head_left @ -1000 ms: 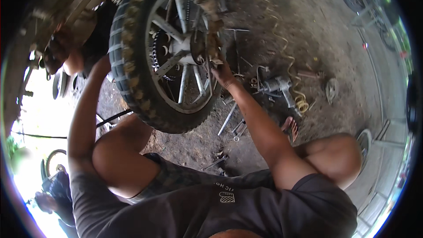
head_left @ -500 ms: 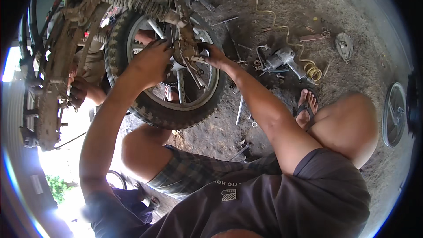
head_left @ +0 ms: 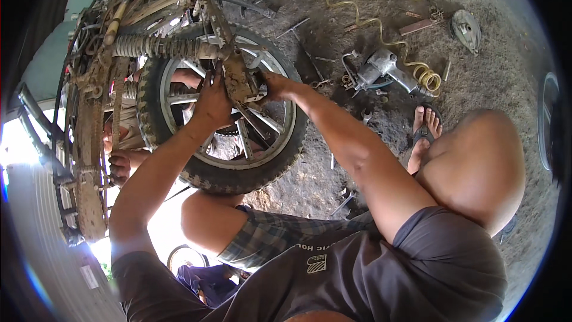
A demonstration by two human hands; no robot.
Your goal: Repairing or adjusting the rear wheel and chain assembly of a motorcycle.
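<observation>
Holding left hand (head_left: 213, 102), fingers extended, and right hand (head_left: 276, 87), curled, on either side of the muddy bracket (head_left: 239, 77); cannot tell whether grasping. Reaching over the spoked wheel (head_left: 244, 139), just beyond the left knee (head_left: 205, 219), left of an air wrench (head_left: 380, 70).

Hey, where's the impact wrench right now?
In the head view, the grey impact wrench lies on the ground right of the wheel, between the T-handle tool and the coiled yellow hose.
</observation>
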